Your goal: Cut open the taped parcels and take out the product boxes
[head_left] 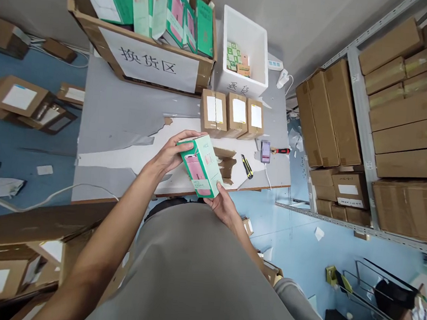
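Both my hands grip a green and white product box (202,166) with a pink item pictured on its front, tilted above the table's front edge. My left hand (173,152) is closed on its upper left end. At the lower right corner, my right hand (222,205) pinches it, with some fingers hidden below. Just behind the product box lies an opened brown carton (227,163), partly covered by it. A yellow and black utility knife (247,166) rests to the right of that carton.
Three taped cartons (237,113) stand in a row behind. Farther back are a large carton (149,78) of green boxes and a white foam bin (241,86). A phone (265,152) and a red-black tool (281,150) lie right. Shelving (364,117) holds cartons.
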{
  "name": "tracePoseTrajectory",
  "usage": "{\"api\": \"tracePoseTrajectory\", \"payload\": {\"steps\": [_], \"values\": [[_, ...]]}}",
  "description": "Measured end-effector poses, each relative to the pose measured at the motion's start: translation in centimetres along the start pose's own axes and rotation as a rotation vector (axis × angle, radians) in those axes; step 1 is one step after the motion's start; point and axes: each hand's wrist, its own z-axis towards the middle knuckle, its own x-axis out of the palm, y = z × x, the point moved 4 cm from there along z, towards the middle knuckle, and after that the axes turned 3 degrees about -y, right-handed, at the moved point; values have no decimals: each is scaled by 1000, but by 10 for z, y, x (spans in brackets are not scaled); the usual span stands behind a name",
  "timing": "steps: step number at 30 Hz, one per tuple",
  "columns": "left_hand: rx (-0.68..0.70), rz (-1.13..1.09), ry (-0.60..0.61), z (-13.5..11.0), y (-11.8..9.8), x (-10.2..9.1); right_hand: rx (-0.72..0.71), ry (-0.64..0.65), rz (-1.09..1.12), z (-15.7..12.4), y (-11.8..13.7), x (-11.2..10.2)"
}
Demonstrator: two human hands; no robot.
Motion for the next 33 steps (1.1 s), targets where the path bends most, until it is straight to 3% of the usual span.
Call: {"api": "tracePoseTrajectory", "payload": {"steps": [3, 6, 10, 13, 15, 17, 20, 23, 26, 33], "values": [[-29, 39, -83, -4, 2, -10, -40, 33, -52, -6, -10, 8], [-85, 85, -249, -8, 11, -23, -219, -51, -233, -12, -16, 7], [-181, 127, -396, -16, 25, -36, -569, -295, -815, -23, -25, 9], [-220, 155, -420, -26, 29, -41, -660, -334, -1291, -24, -40, 19], [-199, 191, -419, -33, 27, -43, -688, -332, -1424, -24, -48, 23], [-148, 236, -404, -40, 21, -46, -732, -327, -1385, -25, -51, 25], [-35, 318, -365, -48, 11, -51, -741, -267, -1088, -29, -50, 24], [82, 396, -335, -53, 6, -55, -571, -160, -692, -31, -53, 20], [165, 432, -336, -57, 6, -55, -433, -71, -435, -38, -56, 17], [116, 272, -237, -80, 25, -22, -241, 48, -134, -71, -69, -7]]}}
